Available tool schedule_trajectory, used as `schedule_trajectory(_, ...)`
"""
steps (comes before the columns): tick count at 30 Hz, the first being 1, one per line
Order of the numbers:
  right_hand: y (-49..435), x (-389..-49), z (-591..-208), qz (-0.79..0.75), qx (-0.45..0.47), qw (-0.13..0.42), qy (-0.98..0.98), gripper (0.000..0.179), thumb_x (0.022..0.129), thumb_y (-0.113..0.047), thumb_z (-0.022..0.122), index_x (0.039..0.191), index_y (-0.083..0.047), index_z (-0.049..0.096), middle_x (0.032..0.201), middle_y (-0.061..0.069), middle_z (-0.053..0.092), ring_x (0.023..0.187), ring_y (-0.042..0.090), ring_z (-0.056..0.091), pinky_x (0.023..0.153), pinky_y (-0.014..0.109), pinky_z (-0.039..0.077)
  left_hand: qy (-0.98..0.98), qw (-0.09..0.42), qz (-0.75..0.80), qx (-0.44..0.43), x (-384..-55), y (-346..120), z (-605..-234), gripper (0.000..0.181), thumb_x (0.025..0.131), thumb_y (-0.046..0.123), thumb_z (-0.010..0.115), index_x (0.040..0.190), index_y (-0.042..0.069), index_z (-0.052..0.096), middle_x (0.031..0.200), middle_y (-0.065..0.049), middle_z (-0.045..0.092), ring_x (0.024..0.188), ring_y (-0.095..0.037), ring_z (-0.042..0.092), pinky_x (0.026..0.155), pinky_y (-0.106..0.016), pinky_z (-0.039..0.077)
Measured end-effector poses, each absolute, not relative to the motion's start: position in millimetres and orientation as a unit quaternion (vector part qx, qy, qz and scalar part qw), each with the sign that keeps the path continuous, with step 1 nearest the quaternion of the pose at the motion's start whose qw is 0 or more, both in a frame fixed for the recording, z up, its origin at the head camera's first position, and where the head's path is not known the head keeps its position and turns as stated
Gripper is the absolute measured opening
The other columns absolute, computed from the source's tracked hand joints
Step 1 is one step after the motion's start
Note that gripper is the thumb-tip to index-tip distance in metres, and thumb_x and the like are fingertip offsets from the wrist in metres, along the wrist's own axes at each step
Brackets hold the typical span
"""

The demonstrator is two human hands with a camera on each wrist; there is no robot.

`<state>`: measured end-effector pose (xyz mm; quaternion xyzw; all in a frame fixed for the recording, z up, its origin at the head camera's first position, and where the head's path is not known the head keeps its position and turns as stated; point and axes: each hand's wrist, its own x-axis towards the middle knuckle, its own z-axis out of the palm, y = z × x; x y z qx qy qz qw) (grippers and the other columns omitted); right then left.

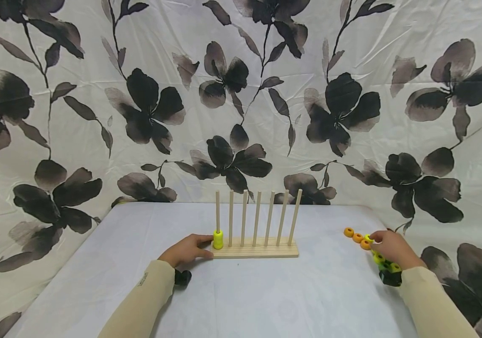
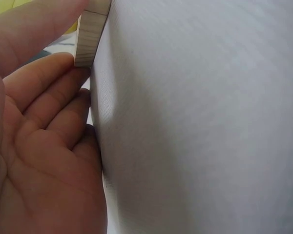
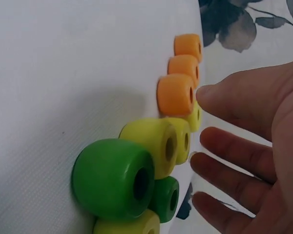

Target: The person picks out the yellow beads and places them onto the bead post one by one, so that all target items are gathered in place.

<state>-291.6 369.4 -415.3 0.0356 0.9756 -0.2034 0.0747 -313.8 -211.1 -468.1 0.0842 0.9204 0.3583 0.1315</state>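
Note:
A wooden rack (image 1: pixel 255 252) with several upright pegs stands on the table. Yellow beads (image 1: pixel 218 240) are stacked on its leftmost peg; the other pegs are bare. My left hand (image 1: pixel 186 251) grips the left end of the base, thumb on one side and fingers on the other. To the right, my right hand (image 1: pixel 397 249) hovers at a row of loose beads, thumb and fingers apart. A yellow bead (image 3: pixel 195 118) lies nearest its fingertips, partly hidden behind an orange bead (image 3: pixel 176 95). No bead is visibly held in that hand.
More orange beads (image 1: pixel 348 232) lie at the far end of the row. Yellow beads (image 3: pixel 154 146) and green beads (image 3: pixel 112 178) lie toward its near end, close to the right edge of the white table (image 1: pixel 300 300). A floral cloth (image 1: pixel 266 108) hangs behind.

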Motion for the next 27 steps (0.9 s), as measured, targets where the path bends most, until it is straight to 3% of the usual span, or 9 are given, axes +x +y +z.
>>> schedule_trajectory(14,374,-287,-424,-0.180,0.044,0.078,0.980,0.045,0.090,-0.022,0.063,0.120,0.012,0.058,0.112,0.028,0.062,0.087,0.029,0.059,0.079,0.050,0.052,0.918,0.130,0.364,0.084,-312,-210,-466,0.073,0.077,0.037,0.080,0.141,0.018,0.052,0.149,-0.009,0.047,0.143,-0.036,0.033,0.116,-0.059,0.025)
schedule_trajectory(27,366,-292,-433,-0.177,0.101,0.054,0.977,0.044,0.089,-0.019,0.062,0.118,0.014,0.057,0.108,0.030,0.062,0.083,0.033,0.057,0.072,0.047,0.053,0.923,0.132,0.355,0.071,-314,-210,-468,0.075,0.075,0.040,0.081,0.141,0.019,0.052,0.150,-0.008,0.046,0.143,-0.036,0.033,0.116,-0.060,0.025)
